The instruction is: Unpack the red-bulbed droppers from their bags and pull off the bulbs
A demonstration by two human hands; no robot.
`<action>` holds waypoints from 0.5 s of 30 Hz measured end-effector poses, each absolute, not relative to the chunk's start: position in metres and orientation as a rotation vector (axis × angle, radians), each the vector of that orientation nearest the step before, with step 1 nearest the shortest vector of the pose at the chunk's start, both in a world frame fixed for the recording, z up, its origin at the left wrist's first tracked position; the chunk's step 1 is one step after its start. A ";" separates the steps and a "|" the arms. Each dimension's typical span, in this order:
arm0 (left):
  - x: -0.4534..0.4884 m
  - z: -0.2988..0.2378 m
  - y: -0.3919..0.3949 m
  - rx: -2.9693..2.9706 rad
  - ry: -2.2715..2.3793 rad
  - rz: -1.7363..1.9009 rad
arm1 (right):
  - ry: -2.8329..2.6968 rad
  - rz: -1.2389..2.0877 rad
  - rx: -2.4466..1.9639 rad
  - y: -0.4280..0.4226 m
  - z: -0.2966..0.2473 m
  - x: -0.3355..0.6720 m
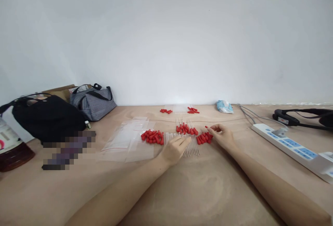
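My left hand [174,149] lies over a row of thin clear glass tubes [192,148], fingers stretched and close together, touching them. What is under its palm is hidden. Between the thumb and fingers of my right hand [221,135] is a small red rubber bulb [206,127]. Just below that hand lies a pile of red rubber bulbs [204,138]. A bigger heap of red bulbs [153,136] sits left of the tubes. Behind my left hand, droppers with red bulbs [186,128] on their ends lie side by side.
Clear plastic bags [122,137] lie at left. Farther back are more red bulbs [165,111] and clear tubes [180,108]. A blue mask [224,106] lies by the wall. A power strip [288,146] and headset [299,116] are at right; black [49,118] and striped [95,102] bags at left.
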State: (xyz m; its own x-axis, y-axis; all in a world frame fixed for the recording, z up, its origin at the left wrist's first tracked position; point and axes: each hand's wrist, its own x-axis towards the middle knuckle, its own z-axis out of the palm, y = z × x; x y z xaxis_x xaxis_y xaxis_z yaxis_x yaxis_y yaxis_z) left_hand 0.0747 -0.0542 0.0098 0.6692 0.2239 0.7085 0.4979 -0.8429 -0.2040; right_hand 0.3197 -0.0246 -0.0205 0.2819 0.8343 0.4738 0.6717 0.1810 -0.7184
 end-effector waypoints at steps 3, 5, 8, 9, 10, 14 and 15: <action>0.078 0.009 -0.055 -2.567 -0.567 -0.867 | -1.476 0.172 -1.602 -0.026 -0.019 0.316; 0.078 0.009 -0.057 -2.607 -0.603 -0.823 | -1.501 0.116 -1.646 -0.028 -0.017 0.312; 0.077 0.010 -0.061 -2.677 -0.676 -0.811 | -1.557 0.061 -1.675 -0.032 -0.014 0.309; 0.078 0.010 -0.062 -2.701 -0.699 -0.810 | -1.576 0.049 -1.677 -0.033 -0.013 0.308; 0.078 0.010 -0.063 -2.725 -0.717 -0.808 | -1.591 0.037 -1.678 -0.033 -0.013 0.308; 0.077 0.009 -0.065 -2.809 -0.723 -0.855 | -1.573 -0.019 -1.676 -0.033 -0.015 0.309; 0.075 0.009 -0.066 -2.823 -0.710 -0.884 | -1.555 -0.026 -1.673 -0.032 -0.016 0.309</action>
